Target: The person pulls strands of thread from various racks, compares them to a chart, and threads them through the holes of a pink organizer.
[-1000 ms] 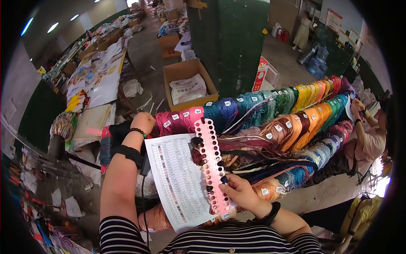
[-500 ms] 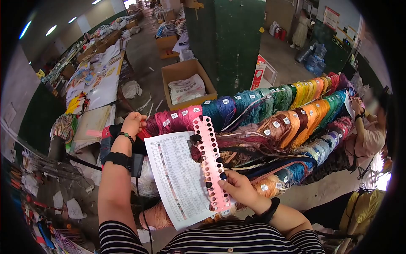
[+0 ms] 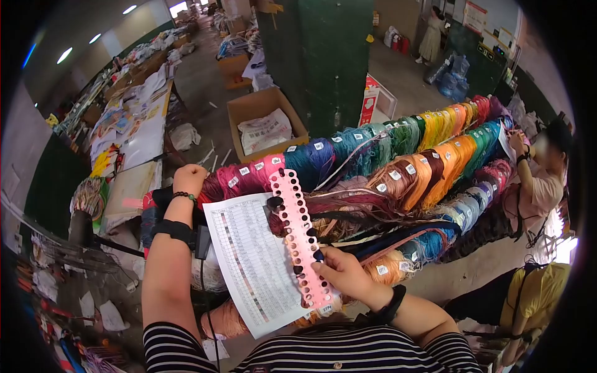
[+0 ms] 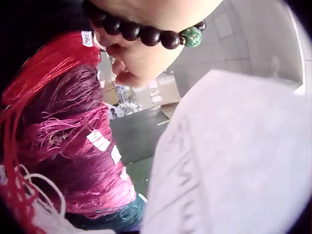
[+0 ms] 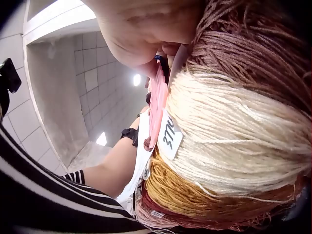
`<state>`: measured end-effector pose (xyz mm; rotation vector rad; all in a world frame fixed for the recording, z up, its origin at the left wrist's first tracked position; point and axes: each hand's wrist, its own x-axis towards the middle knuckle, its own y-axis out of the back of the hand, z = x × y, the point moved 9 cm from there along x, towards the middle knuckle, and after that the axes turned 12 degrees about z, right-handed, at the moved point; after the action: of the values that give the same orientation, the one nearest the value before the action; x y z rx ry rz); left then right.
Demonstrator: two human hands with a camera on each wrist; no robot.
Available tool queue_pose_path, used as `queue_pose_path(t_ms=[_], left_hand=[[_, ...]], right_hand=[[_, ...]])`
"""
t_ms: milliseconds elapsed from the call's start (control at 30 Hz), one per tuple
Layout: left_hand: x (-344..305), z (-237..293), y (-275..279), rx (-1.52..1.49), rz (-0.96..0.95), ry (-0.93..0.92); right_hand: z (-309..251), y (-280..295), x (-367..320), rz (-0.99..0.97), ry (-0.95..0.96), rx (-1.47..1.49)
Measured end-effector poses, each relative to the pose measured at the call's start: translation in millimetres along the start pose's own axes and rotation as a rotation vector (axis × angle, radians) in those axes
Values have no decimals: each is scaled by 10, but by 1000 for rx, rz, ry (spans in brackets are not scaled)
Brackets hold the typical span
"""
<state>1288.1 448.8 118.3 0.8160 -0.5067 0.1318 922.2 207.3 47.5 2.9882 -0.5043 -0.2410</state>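
Pinched at its 4 o'clock edge by the right hand [image 3: 342, 271], thumb on the front: pink perforated card [image 3: 300, 239], centre of the head view, tilted a little, dark thread tufts looped along its edges. Printed sheet [image 3: 242, 273] is overlapped by it at 8 o'clock; whether that is pinched too can't be told. Card judged light, thin, semi-stiff, likely to flex if held at one end only; best gripped mid-edge on solid strip, tufts and punched holes avoided. Left hand [image 3: 189, 180] is placed at 10 o'clock, by the red thread [image 4: 53, 63]; can't be told if anything is held. Tagged pink hanks [image 3: 249, 174] are racked at 11, yellow hanks [image 3: 440, 129] at 2, cardboard box [image 3: 262, 101] seen beyond, nearer 12
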Motion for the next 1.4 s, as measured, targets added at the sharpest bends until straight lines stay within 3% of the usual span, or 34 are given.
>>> queue_pose_path(t_ms=[133,167,267,333,367,400,433,467,533,633,700,733,867,900,967,1000,1067,1100,1167,1233,1300,1333,1367,1400], left_hand=[[-103,114,249,-516,-131,370],[-180,255,363,-665,-182,474],[-535,1040,912,-851,-295,330],[-908,1518,1149,-731,-406,185],[-1083,1764,1226,-673,-464,113],[-1198,2125,1392,-613,-426,-116],[-1437,2401,1543,-561,-391,-325],[-1504,2496,1658,-587,-325,-367],[-1586,2608,1871,-561,-231,-394],[-1681,2670,2082,-608,-171,-448],[-1786,2680,2122,-677,-183,-478],[-1862,2623,2097,-747,-190,-383],[-2171,2629,1877,-683,-279,-357],[-2279,2533,1671,-785,-402,-127],[-2518,2321,1363,-785,-603,249],[-2655,2179,1225,-811,-626,392],[-2985,1849,907,-862,-665,678],[-3128,1791,809,-884,-705,716],[-3397,1747,667,-926,-791,792],[-3466,1785,634,-907,-745,789],[-3472,1785,610,-864,-679,762],[-3440,1749,590,-807,-633,746],[-3436,1743,557,-787,-627,754],[-3433,1734,533,-767,-619,762]], right_hand=[[14,106,16,122,35,33],[-171,223,-17,203,154,-85],[-853,583,-61,374,544,-378],[-1434,426,-86,171,675,-370],[-1706,305,-117,134,830,-408],[-1933,168,-150,88,917,-349],[-2219,-150,-195,-77,816,-72],[-2320,-339,-204,-176,866,-9],[-2442,-582,-236,-276,766,154],[-2359,-746,-283,-411,480,248],[-2384,-676,-424,-334,468,153],[-2369,-634,-477,-328,467,81],[-2273,-295,-638,-276,525,-127],[-2216,-160,-646,-267,528,-162],[-2145,379,-572,-135,577,-121],[-2172,793,-549,6,430,-162],[-2393,1980,-586,617,674,-399],[-2437,2556,-628,788,782,-446],[-2513,3175,-1003,1158,939,-540],[-2465,3051,-1116,1148,959,-495],[-2145,2426,-921,795,736,-420],[-1809,1957,-706,509,740,-375],[-1655,1340,-686,181,576,-385],[-1388,891,-651,1,561,-386]])
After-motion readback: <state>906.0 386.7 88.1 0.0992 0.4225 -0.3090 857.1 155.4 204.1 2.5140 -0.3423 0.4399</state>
